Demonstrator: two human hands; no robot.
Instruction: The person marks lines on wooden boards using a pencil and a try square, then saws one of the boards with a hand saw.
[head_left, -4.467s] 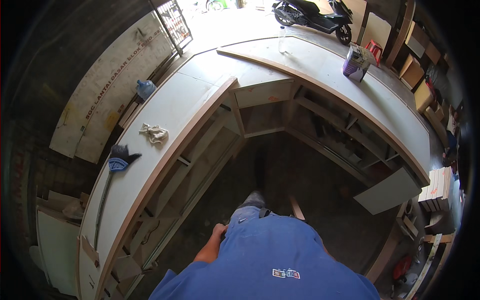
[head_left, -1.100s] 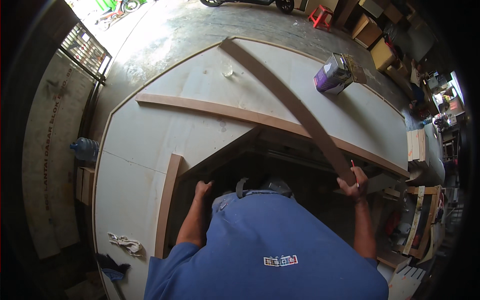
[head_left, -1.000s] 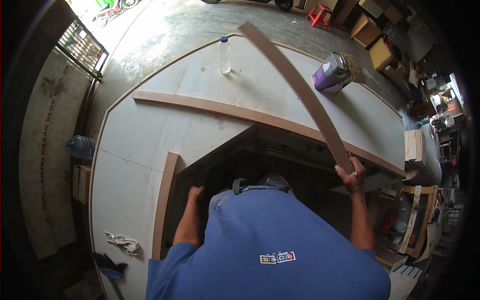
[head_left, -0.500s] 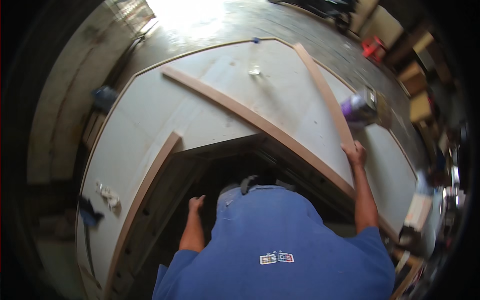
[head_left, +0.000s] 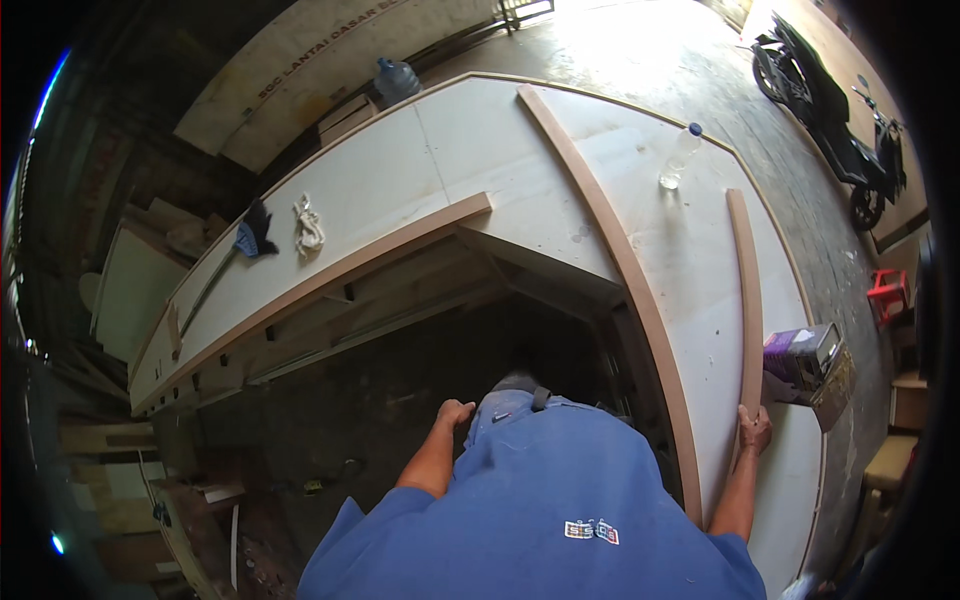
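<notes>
a: what fills most of the view?

b: a big pale bench (head_left: pixel 470 160), l-shaped, wrapping round a dark open well where the person stands. one wing runs off to the left, the other down the right side.

a: and on top of it?

b: a long wooden edging strip (head_left: pixel 610 250) runs along the inner edge of the right wing. another long strip (head_left: pixel 330 275) follows the inner edge of the left wing. a shorter wooden strip (head_left: pixel 746 300) lies flat near the outer edge of the right wing, well apart from the long one.

a: where are the hands?

b: the right hand (head_left: pixel 754 430) sits at the near end of the shorter strip, its grip closed around that end. the left hand (head_left: pixel 453 415) hangs low by the hip over the dark well, fingers loosely curled, touching nothing i can see.

a: anything else near that right hand?

b: a purple box-like container (head_left: pixel 805 360) stands just beside the strip, close to the hand. farther up the bench is a clear plastic bottle (head_left: pixel 680 158), upright, between the two strips.

a: on the left wing?

b: a crumpled white rag (head_left: pixel 308 226) and, just left of it, a dark blue glove (head_left: pixel 252 232).

a: beyond the bench?

b: a parked motorbike (head_left: pixel 830 100) on the concrete floor (head_left: pixel 640 50) at upper right, and a large water jug (head_left: pixel 396 80) at the top.
</notes>
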